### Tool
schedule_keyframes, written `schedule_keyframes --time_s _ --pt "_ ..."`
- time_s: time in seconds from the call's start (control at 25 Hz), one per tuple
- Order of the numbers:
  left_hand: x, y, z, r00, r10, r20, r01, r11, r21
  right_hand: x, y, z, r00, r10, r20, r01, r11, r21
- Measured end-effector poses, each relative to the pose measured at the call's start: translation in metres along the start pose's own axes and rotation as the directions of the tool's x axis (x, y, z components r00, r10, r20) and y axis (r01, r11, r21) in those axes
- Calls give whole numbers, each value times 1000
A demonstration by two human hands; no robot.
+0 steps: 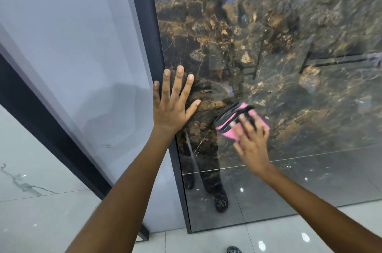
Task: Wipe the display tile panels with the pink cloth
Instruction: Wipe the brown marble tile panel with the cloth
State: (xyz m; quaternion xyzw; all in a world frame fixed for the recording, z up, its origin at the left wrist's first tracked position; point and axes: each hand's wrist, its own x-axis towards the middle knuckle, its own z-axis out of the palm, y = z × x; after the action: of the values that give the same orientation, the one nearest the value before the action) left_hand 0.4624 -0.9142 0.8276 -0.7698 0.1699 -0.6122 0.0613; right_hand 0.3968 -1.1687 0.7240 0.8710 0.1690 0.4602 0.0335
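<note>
A tall, glossy, dark marble tile panel (289, 56) with gold veins stands upright in front of me. My left hand (172, 104) lies flat against its left edge, fingers spread and straight. My right hand (251, 139) presses the folded pink cloth (233, 126) with grey trim against the lower middle of the panel; the fingers look straight and are blurred by motion. The cloth's far edge is mirrored in the shiny surface.
A pale grey panel (78, 50) stands to the left, with a dark frame (153, 25) between the two. White glossy floor tiles (51, 221) lie below. A dark shoe (233, 249) shows at the bottom edge. My reflection appears in the dark panel.
</note>
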Motion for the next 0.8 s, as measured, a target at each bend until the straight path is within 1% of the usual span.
schedule_keyframes --time_s 0.04,0.08,0.12,0.16,0.2,0.24,0.28,0.32,0.36,0.4,0.44,0.48,0.52,0.56,0.6,0.64,0.68,0.72,0.76,0.8 --pt "-1 0 1 1000 0 -1 0 1000 -2 -9 -10 7 978 -194 79 198 979 -56" --pt "0 -1 1 1000 -1 0 1 1000 -1 -18 -11 12 880 -428 204 450 890 -72" --pt "1 -1 0 1000 -2 4 2 1000 -1 -16 -1 11 778 -550 305 592 804 -60" --pt "1 -2 -1 1000 3 12 -3 1000 -3 -7 12 3 759 -564 325 613 787 -64" --pt "2 -2 -3 1000 6 19 -6 1000 -12 11 25 -12 811 -528 252 561 824 -80" --pt "2 -2 -5 999 0 32 1 999 -36 34 37 -27 898 -424 120 434 898 -75" --pt "1 -1 -8 998 -17 56 21 997 -73 61 49 -46 969 -245 5 245 968 -51" --pt "1 1 -13 996 -42 79 52 991 -121 89 62 -65 994 -29 -103 28 1000 -6" --pt "2 5 -19 992 -74 101 91 980 -179 111 67 -81 969 159 -190 -146 986 78" --pt "7 9 -26 987 -106 123 134 960 -244 124 65 -88 929 276 -245 -244 957 154" --pt "17 13 -31 983 -138 122 169 937 -306 129 58 -86 936 256 -242 -216 960 178" --pt "38 16 -37 982 -164 91 186 918 -350 126 47 -79 970 72 -230 -47 993 110" --pt "69 15 -43 982 -184 50 189 905 -381 118 33 -72 968 -205 -143 209 978 16" --pt "107 11 -50 980 -199 3 183 897 -403 114 30 -71 895 -445 -33 442 894 -75" --pt "147 3 -58 977 -211 -37 177 892 -416 123 39 -78 838 -545 25 544 831 -117" --pt "185 -6 -64 974 -217 -71 170 897 -409 144 55 -91 841 -541 -8 534 834 -140" --pt "217 -16 -68 971 -219 -99 167 911 -377 173 72 -110 891 -441 -107 427 895 -128" --pt "239 -25 -69 967 -228 -115 179 926 -332 205 89 -131 952 -219 -211 214 976 -47" --pt "250 -32 -67 964 -238 -116 197 937 -287 237 107 -157 954 67 -294 -46 996 78" --pt "254 -34 -63 964 -239 -113 207 948 -241 264 125 -181 876 347 -335 -276 931 240"
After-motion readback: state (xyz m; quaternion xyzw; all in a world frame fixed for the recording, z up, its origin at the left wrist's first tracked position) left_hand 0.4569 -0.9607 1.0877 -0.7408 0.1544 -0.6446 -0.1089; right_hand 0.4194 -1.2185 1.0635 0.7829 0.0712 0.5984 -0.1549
